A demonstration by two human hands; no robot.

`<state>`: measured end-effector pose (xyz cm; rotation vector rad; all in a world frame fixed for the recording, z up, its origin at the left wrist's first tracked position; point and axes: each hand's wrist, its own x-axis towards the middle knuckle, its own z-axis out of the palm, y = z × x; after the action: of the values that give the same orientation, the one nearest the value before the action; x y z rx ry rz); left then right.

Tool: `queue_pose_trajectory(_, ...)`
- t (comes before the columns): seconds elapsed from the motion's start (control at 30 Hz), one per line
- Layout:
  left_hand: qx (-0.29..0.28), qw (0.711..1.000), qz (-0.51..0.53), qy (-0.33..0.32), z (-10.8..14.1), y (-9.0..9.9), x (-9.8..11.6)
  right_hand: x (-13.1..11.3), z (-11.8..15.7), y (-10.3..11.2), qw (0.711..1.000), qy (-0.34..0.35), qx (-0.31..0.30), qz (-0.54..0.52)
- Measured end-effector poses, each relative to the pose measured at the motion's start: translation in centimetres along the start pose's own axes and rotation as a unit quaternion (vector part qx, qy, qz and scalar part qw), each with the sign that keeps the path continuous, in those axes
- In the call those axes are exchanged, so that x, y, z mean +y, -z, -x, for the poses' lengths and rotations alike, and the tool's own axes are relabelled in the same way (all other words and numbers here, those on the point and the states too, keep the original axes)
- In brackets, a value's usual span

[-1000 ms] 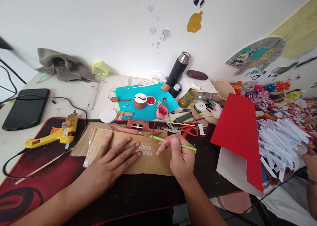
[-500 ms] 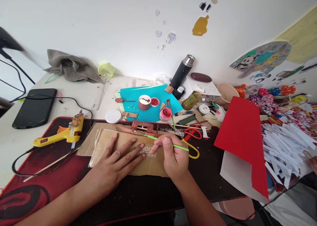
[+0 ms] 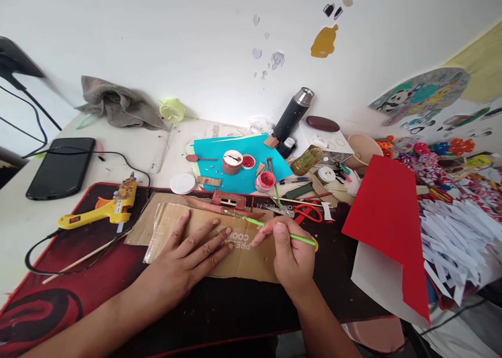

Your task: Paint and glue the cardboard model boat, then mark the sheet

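My left hand (image 3: 190, 258) lies flat with fingers spread on a brown cardboard sheet (image 3: 254, 266). Pinched in my right hand (image 3: 290, 248) is a green-handled brush (image 3: 304, 239), its tip at a reddish painted strip (image 3: 212, 206) along the cardboard's far edge. Just beyond the strip sits a small reddish box-like piece (image 3: 229, 201) with a slot. An open pot of red paint (image 3: 267, 180) stands behind my right hand. Orange-handled scissors (image 3: 309, 212) lie near it, partly covered by the hand.
A yellow glue gun (image 3: 98, 214) and a phone (image 3: 60, 167) lie at the left. Behind are blue-green paper (image 3: 209, 151), a brown tub (image 3: 232, 162) and a black flask (image 3: 292, 115). Red card (image 3: 384, 238) and white paper strips (image 3: 458, 243) are at the right.
My right hand has moved right with the brush, whose tip has slid right along the strip. My left hand stays on the cardboard. The whole view has shifted slightly.
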<state>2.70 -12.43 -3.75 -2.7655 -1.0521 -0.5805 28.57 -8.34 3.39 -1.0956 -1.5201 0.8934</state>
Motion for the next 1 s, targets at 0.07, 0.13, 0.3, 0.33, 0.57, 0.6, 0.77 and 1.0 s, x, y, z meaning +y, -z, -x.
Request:
queue_pose_trajectory(0.07,0.004,1.000,0.005,0.002,-0.1,0.0,0.0,0.2,0.2,0.2,1.000,0.000,0.002,-0.008)
queue_pose_trajectory(0.13,0.003,1.000,0.012,0.006,-0.1,0.1,0.1,0.4,0.2,-0.1,1.000,0.003,0.004,-0.015)
queue_pose_trajectory(0.3,0.005,1.000,0.018,0.011,-0.1,0.2,0.2,0.3,-0.4,-1.6,0.999,0.008,-0.014,-0.030)
queue_pose_trajectory(0.33,0.007,1.000,0.018,0.012,-0.1,0.1,0.2,0.1,-0.6,-1.8,0.999,0.011,-0.019,-0.031)
queue_pose_trajectory(0.57,0.010,1.000,0.013,0.012,-0.1,-0.1,0.3,-0.7,-1.3,-3.1,0.999,0.019,-0.046,-0.016)
queue_pose_trajectory(0.6,0.013,1.000,0.011,0.010,-0.1,-0.1,0.3,-0.7,-1.3,-3.2,0.998,0.019,-0.051,-0.016)
queue_pose_trajectory(0.77,0.014,1.000,-0.005,0.004,-0.2,-0.1,0.2,-0.6,-1.5,-3.5,0.997,0.033,-0.065,-0.002)
queue_pose_trajectory(1.0,0.008,1.000,-0.006,0.004,-0.1,-0.1,0.3,-0.1,-0.5,-1.3,0.999,0.029,-0.033,0.004)
